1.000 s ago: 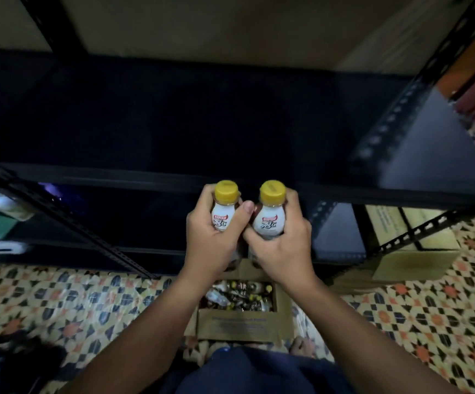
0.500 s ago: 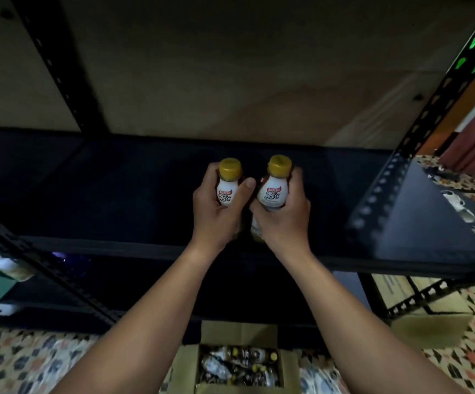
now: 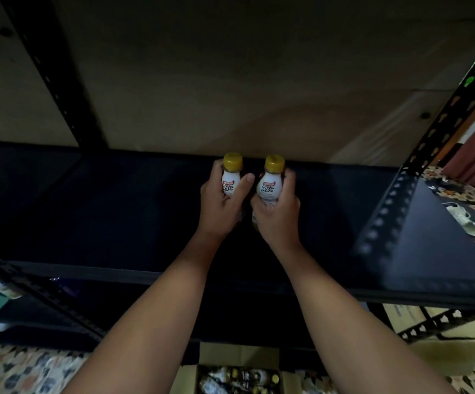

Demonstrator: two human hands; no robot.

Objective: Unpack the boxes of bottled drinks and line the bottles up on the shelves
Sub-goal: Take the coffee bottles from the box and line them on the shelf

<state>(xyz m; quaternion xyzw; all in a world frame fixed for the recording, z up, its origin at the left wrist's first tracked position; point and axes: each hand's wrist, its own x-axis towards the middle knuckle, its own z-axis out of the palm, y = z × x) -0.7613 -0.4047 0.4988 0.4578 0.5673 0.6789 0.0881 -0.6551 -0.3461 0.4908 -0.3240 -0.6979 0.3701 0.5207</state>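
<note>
One head-worn wide-angle camera, no second view to share with. It looks forward and down from close above the forearms, facing the back panel (image 3: 230,81) at 12 o'clock across the dark shelf (image 3: 117,217). Rack posts bend outward at 10 and 2 o'clock; an open box (image 3: 239,362) on patterned floor (image 3: 17,371) sits at 6 o'clock.

Bottles (image 3: 232,177) side by side — above shelf (image 3: 117,217).

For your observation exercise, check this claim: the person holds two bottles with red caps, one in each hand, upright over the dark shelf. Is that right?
Not quite: the caps are yellow, not red, as the head view shows. The left hand grips one bottle, the right hand the other bottle, both upright over the dark shelf.
</note>
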